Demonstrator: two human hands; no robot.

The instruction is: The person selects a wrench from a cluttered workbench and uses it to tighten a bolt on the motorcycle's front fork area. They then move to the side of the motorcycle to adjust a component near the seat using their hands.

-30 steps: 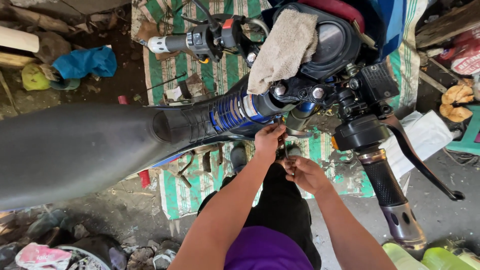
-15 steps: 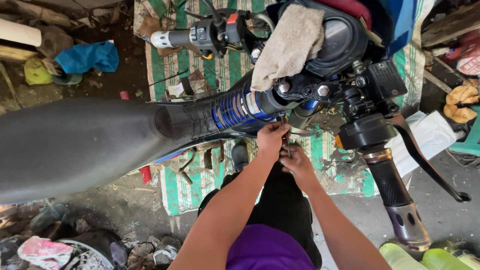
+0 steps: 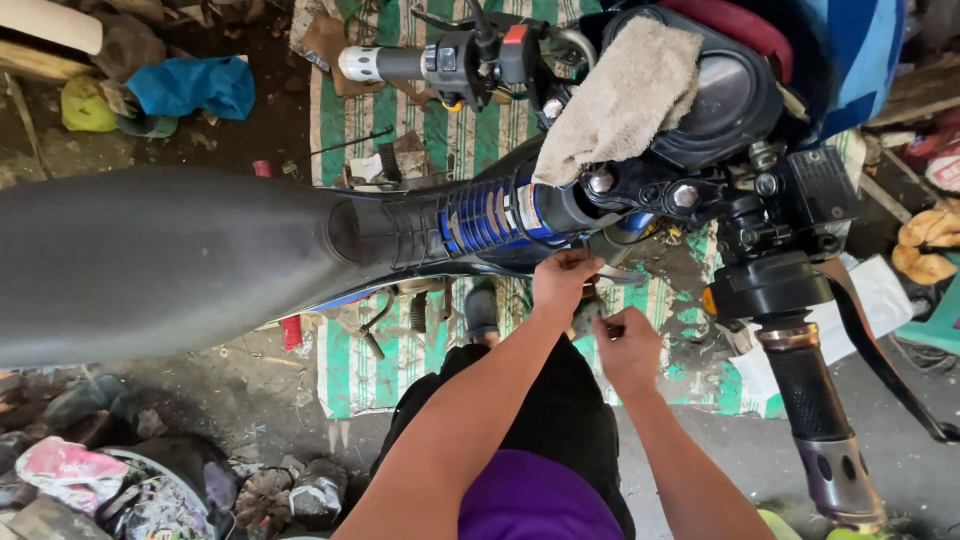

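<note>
Under us lies a green striped mat (image 3: 400,130) on dirty ground. Our left hand (image 3: 562,285) pinches something thin below the blue fork tube (image 3: 500,215) of the motorcycle; our right hand (image 3: 628,348) is closed on a small dark part, which we cannot identify. A beige rag (image 3: 625,95) lies over the headlight, and the handlebar grip (image 3: 815,400) is at the right.

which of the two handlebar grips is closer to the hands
The black rubber grip with the metal end cap, low on the right of the view, close to the right hand. The other grip, with a white end cap, lies far off at the top.
</note>
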